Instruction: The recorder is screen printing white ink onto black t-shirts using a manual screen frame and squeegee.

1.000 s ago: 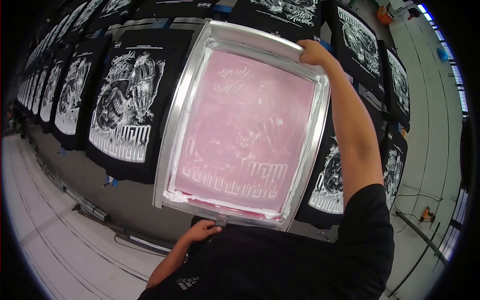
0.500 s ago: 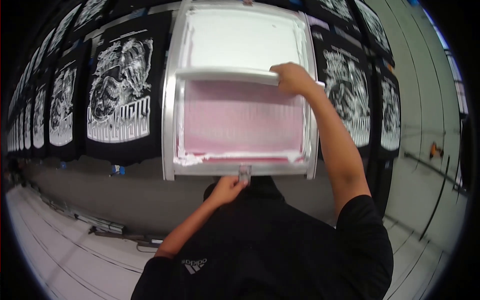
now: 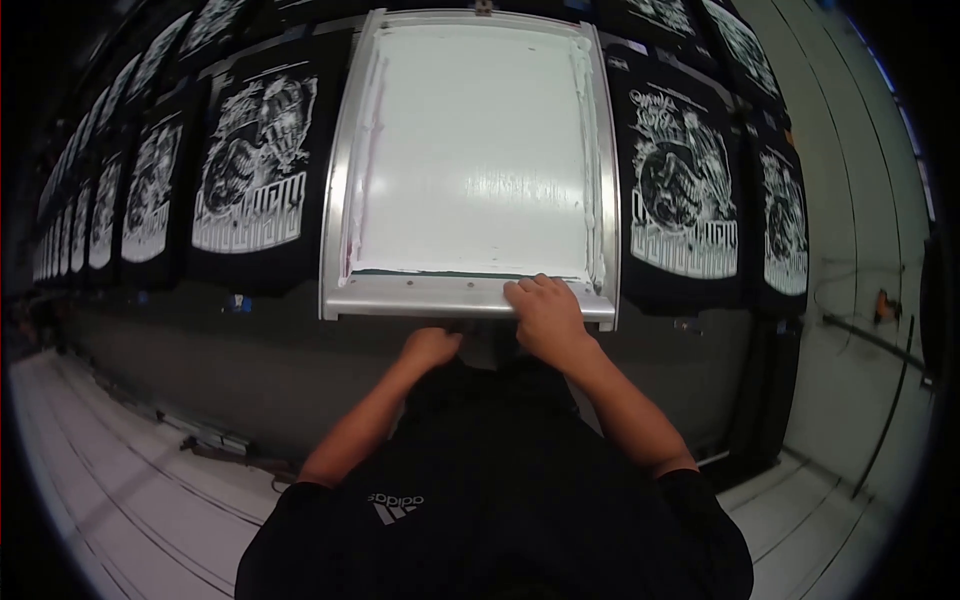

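A screen-printing frame with metal rails lies in front of me, its mesh coated with white ink. Across its near end rests a metal squeegee, with a thin dark green blade edge against the ink. My right hand is wrapped over the squeegee's right half, knuckles up. Just below the frame's near edge, left of the middle, my left hand is closed with the fingers curled. What it holds, if anything, is in shadow and cannot be made out.
Black shirts with white prints lie in rows on both sides, the nearest being a left shirt and a right shirt. At the frame's far end sits a small clamp. An orange tool lies on the floor at right.
My right hand has drawn the squeegee from mid-frame to the near end, and white ink now covers the pinkish near area. My left hand has shifted slightly left, off the clear clamp piece.
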Tool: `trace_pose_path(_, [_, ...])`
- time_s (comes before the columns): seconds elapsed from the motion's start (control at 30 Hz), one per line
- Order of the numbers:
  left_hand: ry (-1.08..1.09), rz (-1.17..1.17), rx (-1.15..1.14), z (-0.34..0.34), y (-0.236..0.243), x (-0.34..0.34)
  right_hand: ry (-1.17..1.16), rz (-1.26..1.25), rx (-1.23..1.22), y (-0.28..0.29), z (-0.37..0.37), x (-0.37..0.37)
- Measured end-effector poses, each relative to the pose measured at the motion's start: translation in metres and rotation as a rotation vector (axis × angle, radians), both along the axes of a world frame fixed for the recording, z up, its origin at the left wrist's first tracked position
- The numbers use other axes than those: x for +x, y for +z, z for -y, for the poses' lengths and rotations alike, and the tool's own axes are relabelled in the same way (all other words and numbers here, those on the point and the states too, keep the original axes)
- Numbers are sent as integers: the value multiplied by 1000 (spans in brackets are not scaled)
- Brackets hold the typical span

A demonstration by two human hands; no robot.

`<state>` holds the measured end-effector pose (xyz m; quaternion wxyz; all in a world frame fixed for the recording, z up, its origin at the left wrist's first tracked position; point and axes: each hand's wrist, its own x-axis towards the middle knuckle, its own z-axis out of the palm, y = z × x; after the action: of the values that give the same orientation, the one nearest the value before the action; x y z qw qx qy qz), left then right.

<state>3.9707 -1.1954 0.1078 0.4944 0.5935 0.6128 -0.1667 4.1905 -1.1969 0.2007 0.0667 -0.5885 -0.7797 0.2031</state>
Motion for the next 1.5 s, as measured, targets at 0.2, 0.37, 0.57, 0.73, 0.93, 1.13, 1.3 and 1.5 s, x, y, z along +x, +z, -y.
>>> trace_pose_path(0.2, [178, 103, 144, 8, 32, -21, -103, 115, -1, 23, -20, 75])
trace_pose_path(0.37, [852, 340, 984, -44, 49, -110, -437, -620, -169, -53, -16, 162])
trace_pose_path(0.57, [789, 263, 818, -123, -27, -161, -606, -1168, -332, -74, -45, 151])
trace_pose_path(0.73, [897, 621, 605, -100, 26, -69, -689, -1165, -347, -37, -9, 209])
trace_pose_path(0.93, [786, 497, 674, -46, 13, 89, -722, -1076, -242, -18, 56, 382])
trace_pose_path(1.13, [724, 576, 629, -13, -11, 259, -796, -1087, -195, -23, 114, 544])
trace_pose_path(1.3, [745, 621, 700, 8, -10, 312, -765, -1084, -246, -44, 111, 609])
trace_pose_path(1.5, [720, 470, 681, -11, -24, 324, -829, -1042, -258, -58, 90, 630])
